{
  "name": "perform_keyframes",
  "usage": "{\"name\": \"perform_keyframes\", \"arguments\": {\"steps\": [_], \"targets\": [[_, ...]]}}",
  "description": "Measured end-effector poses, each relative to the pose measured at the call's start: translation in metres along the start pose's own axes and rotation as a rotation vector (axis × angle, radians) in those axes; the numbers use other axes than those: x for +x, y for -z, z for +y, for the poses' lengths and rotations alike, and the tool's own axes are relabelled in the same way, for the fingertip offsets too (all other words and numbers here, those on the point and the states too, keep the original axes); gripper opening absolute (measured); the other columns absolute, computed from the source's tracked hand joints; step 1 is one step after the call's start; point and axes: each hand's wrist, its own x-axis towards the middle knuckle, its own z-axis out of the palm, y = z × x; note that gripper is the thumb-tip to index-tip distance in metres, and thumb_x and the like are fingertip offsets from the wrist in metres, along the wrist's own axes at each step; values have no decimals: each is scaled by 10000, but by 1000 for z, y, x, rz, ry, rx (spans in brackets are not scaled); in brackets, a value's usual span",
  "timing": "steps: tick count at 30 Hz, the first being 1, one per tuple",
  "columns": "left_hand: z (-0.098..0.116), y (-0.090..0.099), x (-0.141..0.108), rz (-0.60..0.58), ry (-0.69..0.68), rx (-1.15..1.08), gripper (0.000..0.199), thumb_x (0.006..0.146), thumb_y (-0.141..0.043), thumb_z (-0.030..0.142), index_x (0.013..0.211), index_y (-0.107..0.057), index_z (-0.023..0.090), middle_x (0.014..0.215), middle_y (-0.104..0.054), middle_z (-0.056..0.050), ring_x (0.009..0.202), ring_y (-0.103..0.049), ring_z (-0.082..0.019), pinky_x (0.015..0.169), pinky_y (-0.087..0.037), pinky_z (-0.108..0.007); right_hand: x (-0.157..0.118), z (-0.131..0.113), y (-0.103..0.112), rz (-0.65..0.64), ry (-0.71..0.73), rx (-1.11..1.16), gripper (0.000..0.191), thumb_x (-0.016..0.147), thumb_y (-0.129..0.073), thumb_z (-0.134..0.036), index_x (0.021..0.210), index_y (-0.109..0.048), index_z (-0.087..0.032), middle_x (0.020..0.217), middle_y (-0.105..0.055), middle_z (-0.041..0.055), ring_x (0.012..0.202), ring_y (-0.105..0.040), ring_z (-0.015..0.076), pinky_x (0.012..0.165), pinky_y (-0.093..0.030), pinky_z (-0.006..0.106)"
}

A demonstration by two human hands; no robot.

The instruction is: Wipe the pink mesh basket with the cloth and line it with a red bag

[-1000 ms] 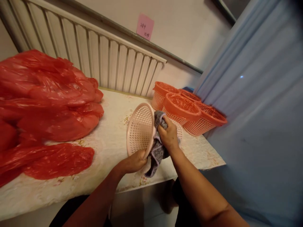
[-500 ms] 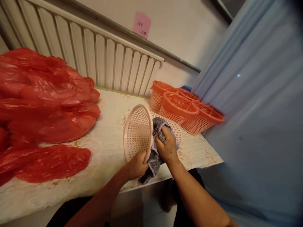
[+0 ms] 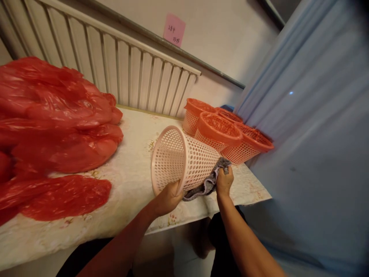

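A pale pink perforated basket point(image 3: 201, 157) lies on its side on the table, its mouth toward the left. My left hand point(image 3: 168, 198) is closed round the lower part of its rim. A grey cloth with a light purple edge point(image 3: 206, 186) runs along the basket's near side, below the holes. My right hand point(image 3: 225, 181) grips the cloth near the basket's base, at the right end. The fingertips of my right hand are partly hidden by the cloth.
Several baskets with red plastic liners point(image 3: 219, 132) stand at the back right, beside a blue curtain point(image 3: 302, 154). Red plastic bags point(image 3: 57, 123) are heaped on the left of the flowered tablecloth point(image 3: 132, 165). A radiator point(image 3: 132, 77) runs behind the table.
My right hand has moved right with the cloth, from the basket's middle to its base. More of the basket's side shows. My left hand still holds the rim.
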Motion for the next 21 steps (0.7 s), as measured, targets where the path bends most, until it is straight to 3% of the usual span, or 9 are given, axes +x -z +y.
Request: {"name": "perform_keyframes", "arguments": {"steps": [4, 9, 14, 18, 21], "targets": [[1, 2, 1, -31, -18, 10, 412, 851, -451, 128, 1229, -613, 148, 1203, -675, -69, 1144, -593, -204, 1060, -413, -361, -45, -16, 1, -15, -21, -2, 182, 760, -480, -296, 853, -595, -192, 825, -633, 48, 773, -531, 198, 745, -411, 311], [-6, 5, 1, -65, -1, 48, 319, 852, -463, 142, 1108, -654, 140, 1093, -697, -62, 1040, -623, -210, 984, -460, -341, -84, -75, 0, -236, 214, 108, 215, 804, -479, -240, 961, -619, -195, 934, -657, 61, 889, -591, 214, 852, -453, 350], [-19, 16, 1, -164, -9, 106, 261, 811, -456, 106, 965, -662, 147, 932, -706, -33, 882, -630, -193, 867, -500, -300, -59, -132, -11, -470, 511, 194, 230, 820, -493, -206, 994, -643, -215, 995, -663, 48, 946, -603, 207, 877, -462, 336], [-20, 28, 0, -213, 5, 143, 338, 791, -429, 80, 1036, -650, 149, 980, -701, -20, 920, -623, -197, 906, -479, -298, -22, -152, -28, -512, 501, 159, 251, 815, -474, -208, 993, -650, -194, 922, -672, 25, 844, -602, 188, 795, -454, 290], [-16, 27, 0, -200, 58, 136, 292, 779, -420, 84, 916, -672, 138, 867, -689, 4, 810, -615, -172, 809, -492, -254, -14, -154, -34, -494, 471, 120, 240, 814, -467, -213, 969, -649, -190, 881, -666, 17, 799, -586, 182, 767, -440, 283]]}}
